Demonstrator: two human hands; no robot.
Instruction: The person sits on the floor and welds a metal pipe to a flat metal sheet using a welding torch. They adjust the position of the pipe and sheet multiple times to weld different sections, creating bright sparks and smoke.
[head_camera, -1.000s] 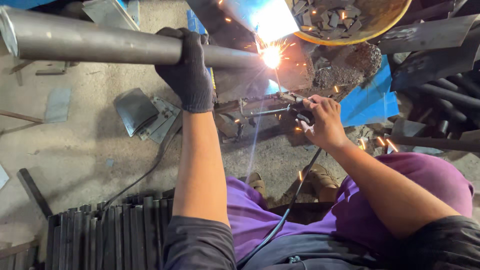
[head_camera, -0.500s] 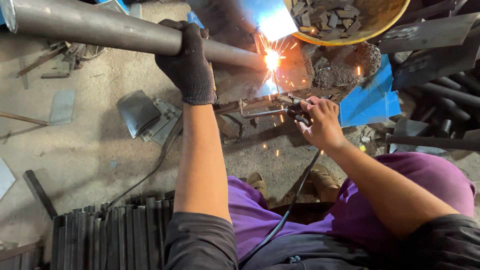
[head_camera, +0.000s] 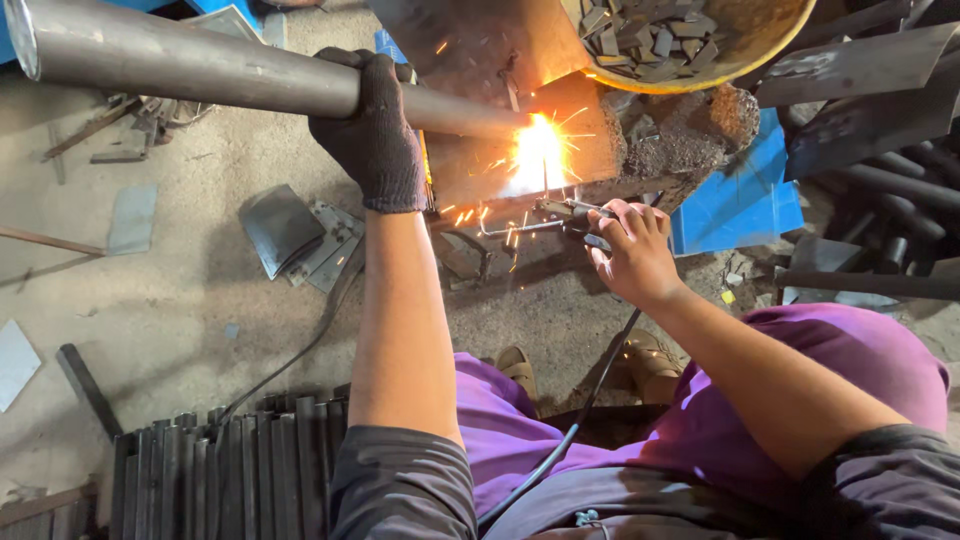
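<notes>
My left hand (head_camera: 375, 135), in a dark knit glove, grips a long grey steel pipe (head_camera: 190, 65) that runs from the upper left toward the centre. My bare right hand (head_camera: 628, 245) holds a welding electrode holder (head_camera: 560, 215) with a thin rod pointing up at the pipe's end. A bright arc with sparks (head_camera: 538, 150) burns where the pipe meets a rusty metal plate (head_camera: 500, 110). A black cable (head_camera: 580, 420) trails from the holder down across my purple trousers.
A yellow basin of small metal pieces (head_camera: 690, 40) sits at the top right. Blue sheet (head_camera: 740, 205) lies right of the plate. Dark steel bars (head_camera: 210, 480) are stacked at the bottom left, with loose plates (head_camera: 295, 235) on the sandy floor and more pipes (head_camera: 880, 190) at the right.
The view has shifted slightly; the arc sits a little lower and left in frame and burns brighter with more sparks. Both hands keep their grips.
</notes>
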